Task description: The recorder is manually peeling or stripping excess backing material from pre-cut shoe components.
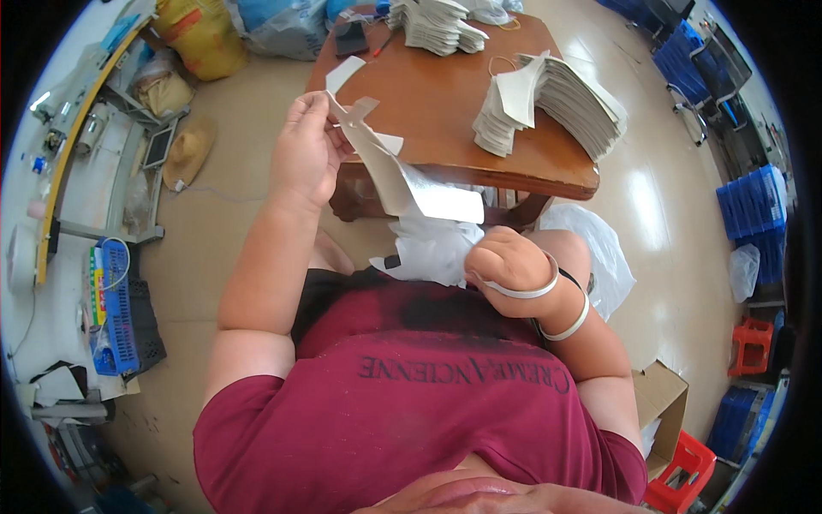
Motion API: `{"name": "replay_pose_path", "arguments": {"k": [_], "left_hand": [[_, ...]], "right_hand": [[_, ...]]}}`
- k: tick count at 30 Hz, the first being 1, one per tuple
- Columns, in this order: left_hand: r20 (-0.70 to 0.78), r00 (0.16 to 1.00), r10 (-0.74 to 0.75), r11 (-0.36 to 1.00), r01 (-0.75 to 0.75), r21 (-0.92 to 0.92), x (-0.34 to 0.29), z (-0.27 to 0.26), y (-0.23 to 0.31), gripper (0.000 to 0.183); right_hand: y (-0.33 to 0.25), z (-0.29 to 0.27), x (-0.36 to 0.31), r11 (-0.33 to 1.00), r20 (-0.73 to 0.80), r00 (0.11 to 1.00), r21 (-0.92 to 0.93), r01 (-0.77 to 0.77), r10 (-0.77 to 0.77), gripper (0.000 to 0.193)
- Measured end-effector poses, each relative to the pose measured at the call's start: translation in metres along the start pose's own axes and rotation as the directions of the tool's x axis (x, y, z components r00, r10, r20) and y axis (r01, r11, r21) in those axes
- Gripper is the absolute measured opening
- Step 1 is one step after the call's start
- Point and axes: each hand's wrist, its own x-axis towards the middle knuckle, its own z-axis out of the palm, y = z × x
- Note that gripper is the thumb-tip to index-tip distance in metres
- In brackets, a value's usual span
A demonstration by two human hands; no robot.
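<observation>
My left hand is raised at the near left corner of the wooden table, its thumb and fingers pinching the top end of a curved off-white cut sheet. The sheet looks like thin card or backed material; its lower end is shiny and hangs toward my lap. My right hand is curled closed near my lap, just beyond the sheet's lower end, and wears white bands at the wrist. Whatever its fingers hold, if anything, is hidden. Between my hands, a white plastic bag lies in my lap.
On the brown table stand a fanned stack of similar off-white pieces and another stack farther back. Small white scraps lie near the left edge. A cardboard box and red stool are at my right; a blue basket is at left.
</observation>
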Motion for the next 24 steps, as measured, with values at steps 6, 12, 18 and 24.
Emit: {"name": "replay_pose_path", "arguments": {"k": [6, 12, 18, 24], "left_hand": [[-0.075, 0.975, 0.208, 0.975, -0.2, 0.1, -0.002, 0.007, 0.047, 0.015], [-0.035, 0.929, 0.367, 0.89, -0.34, 0.305, -0.005, 0.019, 0.071, 0.015], [0.059, 0.902, 0.428, 0.79, -0.405, 0.461, -0.013, 0.029, 0.11, 0.022], [0.183, 0.982, -0.043, 0.937, -0.024, 0.349, -0.027, 0.066, 0.11, 0.022]], "right_hand": [[0.019, -0.001, -0.044, 0.966, 0.011, 0.974, -0.133, -0.222, 0.225, 0.014], [0.025, -0.006, -0.07, 0.901, -0.041, 0.923, -0.206, -0.381, 0.381, 0.014], [0.013, -0.018, -0.069, 0.657, 0.073, 0.765, -0.569, -0.495, 0.64, 0.017], [0.04, -0.003, -0.052, 0.935, -0.182, 0.942, 0.271, -0.229, 0.283, 0.03]]}}
